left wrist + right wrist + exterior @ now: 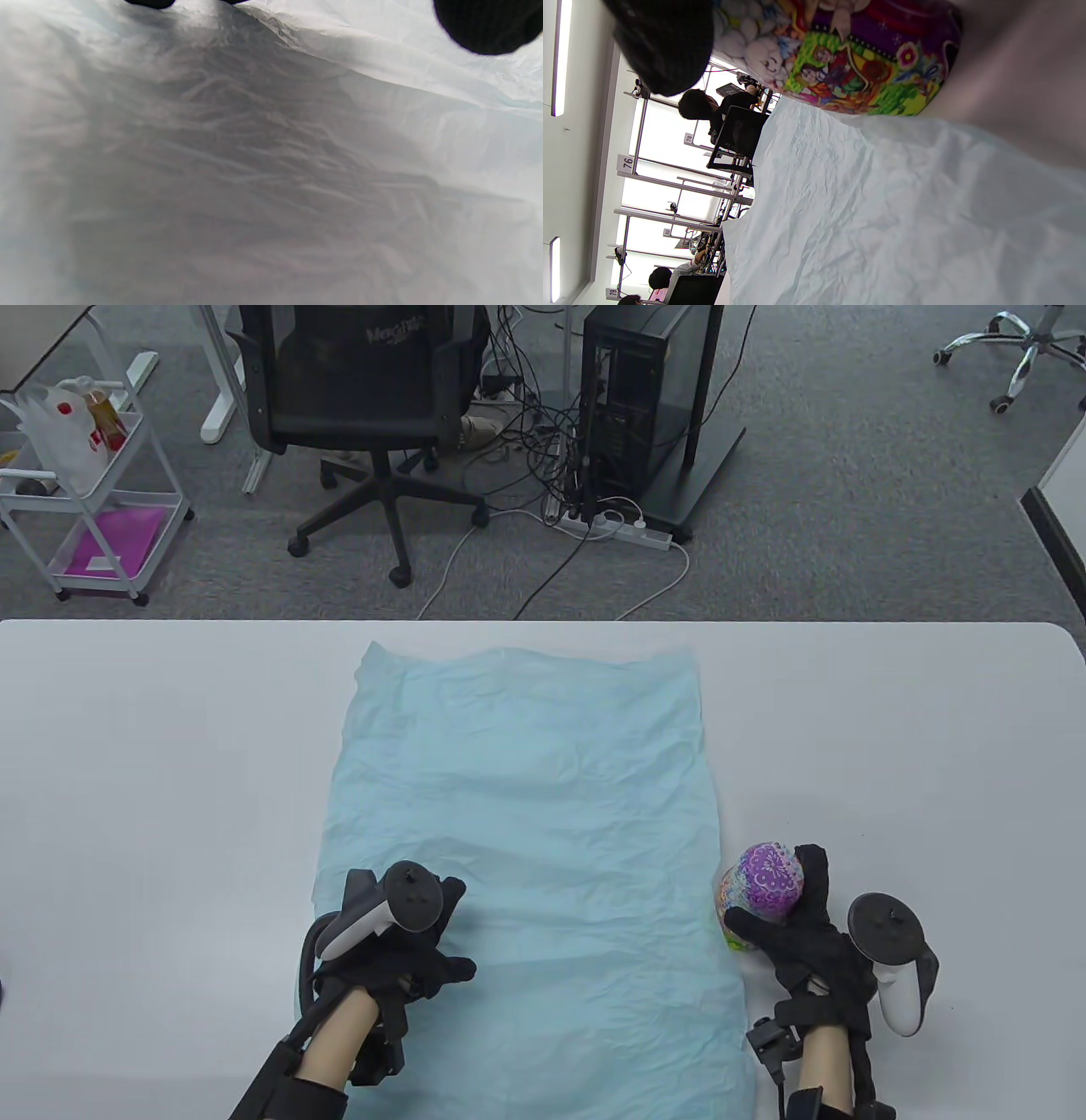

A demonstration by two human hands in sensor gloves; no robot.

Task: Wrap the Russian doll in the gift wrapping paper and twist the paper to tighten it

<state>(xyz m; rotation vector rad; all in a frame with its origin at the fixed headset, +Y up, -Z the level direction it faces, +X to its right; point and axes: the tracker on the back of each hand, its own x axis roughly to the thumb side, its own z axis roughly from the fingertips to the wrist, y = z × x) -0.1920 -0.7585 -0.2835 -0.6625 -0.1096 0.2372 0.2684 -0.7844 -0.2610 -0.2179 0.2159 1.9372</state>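
Table view: right hand (806,937) grips doll (761,884); left hand (399,933) rests loose-fingered on paper (526,814).

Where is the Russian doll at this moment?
In the table view the doll is near the bottom right, held by the right hand just beside the right edge of the blue paper on the table.

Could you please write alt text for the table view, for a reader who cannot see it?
A gloved right hand grips a colourful doll at the right edge of a crumpled pale blue sheet of paper spread on a white table. The left hand rests on the paper's near left part. An office chair stands beyond the table.
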